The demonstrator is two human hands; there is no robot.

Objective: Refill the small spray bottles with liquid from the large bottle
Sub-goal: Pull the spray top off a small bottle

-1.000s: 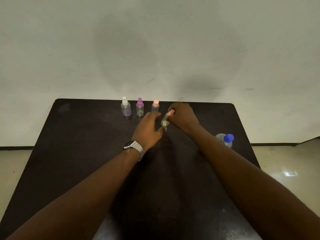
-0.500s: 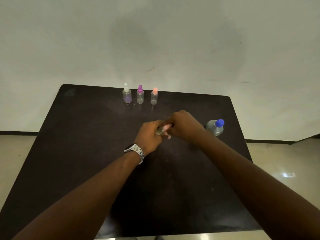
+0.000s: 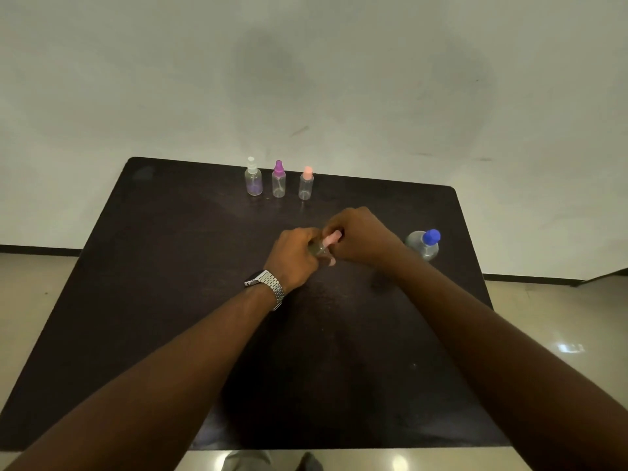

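Left hand (image 3: 296,254) grips a small bottle (image 3: 317,249) while right hand (image 3: 360,237) pinches its pink top (image 3: 332,238), likely unscrewing; big bottle (image 3: 424,244) right remains capped, three bottles (image 3: 278,181) far wait.

A dark table (image 3: 170,300) carries a row of three upright bottles near its far edge, the white-capped spray bottle (image 3: 253,181), purple-capped spray bottle (image 3: 278,185) and pink-capped spray bottle (image 3: 306,186), with the large blue-capped bottle (image 3: 423,246) well apart near its right edge.

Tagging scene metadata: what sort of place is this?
Likely a plain indoor room, perhaps a staged workspace: bare wall, glossy floor, dark table holding small spray bottles and a large bottle.
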